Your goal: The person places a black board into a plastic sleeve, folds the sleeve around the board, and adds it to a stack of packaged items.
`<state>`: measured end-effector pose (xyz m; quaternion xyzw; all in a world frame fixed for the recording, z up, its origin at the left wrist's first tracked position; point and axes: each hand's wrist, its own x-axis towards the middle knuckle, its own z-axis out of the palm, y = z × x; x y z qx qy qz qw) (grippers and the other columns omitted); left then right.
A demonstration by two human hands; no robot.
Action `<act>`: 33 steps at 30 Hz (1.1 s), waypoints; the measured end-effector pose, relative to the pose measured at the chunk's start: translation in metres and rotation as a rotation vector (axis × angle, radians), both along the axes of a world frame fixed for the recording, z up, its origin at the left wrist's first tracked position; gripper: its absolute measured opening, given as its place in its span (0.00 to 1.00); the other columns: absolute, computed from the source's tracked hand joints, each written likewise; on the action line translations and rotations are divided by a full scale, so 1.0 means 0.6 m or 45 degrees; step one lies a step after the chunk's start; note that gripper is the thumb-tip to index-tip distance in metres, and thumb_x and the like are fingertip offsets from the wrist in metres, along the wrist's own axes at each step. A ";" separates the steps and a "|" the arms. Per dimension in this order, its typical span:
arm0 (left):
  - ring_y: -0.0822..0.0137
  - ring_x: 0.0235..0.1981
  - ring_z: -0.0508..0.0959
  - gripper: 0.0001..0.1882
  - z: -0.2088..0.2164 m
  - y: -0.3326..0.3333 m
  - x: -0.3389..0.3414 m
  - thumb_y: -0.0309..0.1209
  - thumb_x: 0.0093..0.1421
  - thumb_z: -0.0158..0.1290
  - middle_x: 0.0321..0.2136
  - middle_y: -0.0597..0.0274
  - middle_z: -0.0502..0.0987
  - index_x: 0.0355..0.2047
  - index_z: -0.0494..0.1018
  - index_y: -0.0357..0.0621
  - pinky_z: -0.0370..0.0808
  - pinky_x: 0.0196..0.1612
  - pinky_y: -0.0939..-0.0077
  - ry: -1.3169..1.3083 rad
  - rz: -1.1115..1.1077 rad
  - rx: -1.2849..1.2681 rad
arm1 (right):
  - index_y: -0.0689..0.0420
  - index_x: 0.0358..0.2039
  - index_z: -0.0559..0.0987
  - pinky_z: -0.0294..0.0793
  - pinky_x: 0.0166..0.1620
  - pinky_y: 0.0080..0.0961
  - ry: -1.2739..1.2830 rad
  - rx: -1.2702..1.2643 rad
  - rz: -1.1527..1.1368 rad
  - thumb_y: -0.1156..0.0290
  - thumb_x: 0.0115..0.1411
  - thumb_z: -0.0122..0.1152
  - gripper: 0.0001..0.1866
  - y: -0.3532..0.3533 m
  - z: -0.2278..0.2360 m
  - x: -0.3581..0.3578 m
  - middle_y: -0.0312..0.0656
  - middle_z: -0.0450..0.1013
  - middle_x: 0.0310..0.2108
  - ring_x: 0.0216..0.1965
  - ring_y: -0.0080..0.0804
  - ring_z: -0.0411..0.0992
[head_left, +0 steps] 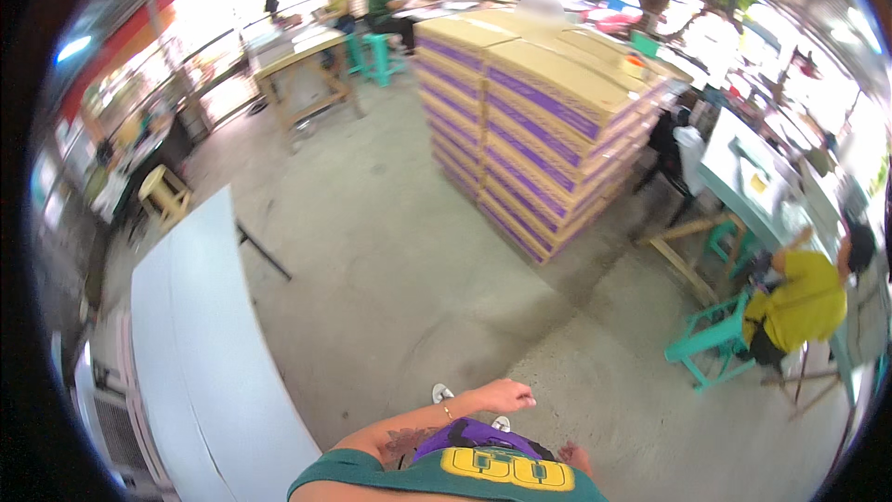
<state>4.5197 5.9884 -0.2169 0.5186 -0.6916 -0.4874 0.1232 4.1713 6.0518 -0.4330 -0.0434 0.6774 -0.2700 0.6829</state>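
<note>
At frame bottom the left hand (506, 397) hangs loosely curled, empty; the right hand (574, 455) barely shows, its state unclear. Upper centre stands a stack of tan boxes (539, 135) with purple bands.

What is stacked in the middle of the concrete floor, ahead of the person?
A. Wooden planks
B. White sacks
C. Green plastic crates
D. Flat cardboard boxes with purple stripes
D: the tall stack consists of flat tan cardboard boxes, each with a purple band along its side, standing on the concrete floor. The person's left hand is empty.
</note>
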 end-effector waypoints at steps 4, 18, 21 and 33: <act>0.48 0.39 0.76 0.21 0.007 0.059 -0.033 0.47 0.61 0.46 0.34 0.48 0.78 0.37 0.74 0.41 0.71 0.41 0.57 0.111 0.011 0.133 | 0.57 0.37 0.73 0.71 0.41 0.36 0.077 -0.002 0.366 0.65 0.59 0.52 0.10 0.003 -0.165 -0.119 0.38 0.71 0.29 0.34 0.35 0.70; 0.47 0.40 0.77 0.20 -0.042 0.156 0.034 0.46 0.62 0.45 0.37 0.49 0.78 0.41 0.75 0.45 0.72 0.43 0.58 0.045 0.460 0.208 | 0.53 0.44 0.72 0.69 0.38 0.37 -0.016 -0.202 0.465 0.65 0.58 0.52 0.13 -0.160 0.062 0.127 0.37 0.69 0.31 0.34 0.31 0.69; 0.47 0.39 0.77 0.21 -0.045 0.159 0.049 0.48 0.61 0.45 0.37 0.49 0.78 0.41 0.75 0.45 0.72 0.43 0.58 0.028 0.528 0.163 | 0.53 0.47 0.72 0.69 0.39 0.38 -0.007 -0.172 0.529 0.66 0.59 0.52 0.15 -0.167 0.070 0.150 0.37 0.69 0.32 0.34 0.32 0.68; 0.45 0.40 0.76 0.21 -0.055 0.155 0.051 0.48 0.60 0.47 0.36 0.48 0.78 0.40 0.75 0.44 0.72 0.44 0.57 0.083 0.623 0.137 | 0.59 0.56 0.65 0.68 0.50 0.37 0.179 0.098 0.728 0.63 0.63 0.46 0.23 -0.124 0.064 0.121 0.45 0.69 0.43 0.46 0.40 0.69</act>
